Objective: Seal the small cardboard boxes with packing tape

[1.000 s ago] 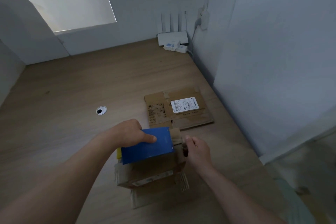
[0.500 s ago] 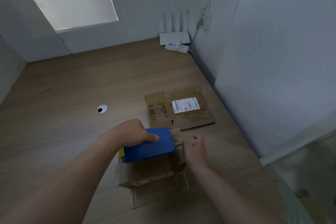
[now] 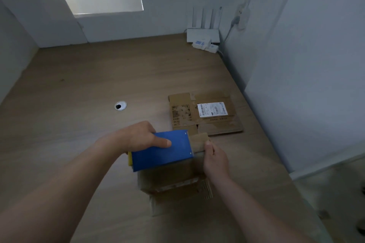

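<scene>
View from a head camera, looking down at a wooden counter set into a corner of pale walls. I saw both of the person's bare forearms reaching in from the near edge.

The left hand gripped a blue tape dispenser, with the thumb lying flat across its blue face and the other fingers wrapped behind it. A yellow part showed at its near left edge.

The right hand was curled, its thumb and fingers pinching a brown strip that stuck out from the dispenser's right side. It looked like packing tape, though I could not be sure.

The small cardboard box sat on the counter directly beneath both hands, near the middle of the view, its top partly hidden by the dispenser. I could not tell whether the flaps were fully closed.

Just beyond the hands, to the right, lay a flattened cardboard box bearing a white shipping label. To the left of it was a round cable hole in the counter. A white router with upright antennas stood in the far right corner.
</scene>
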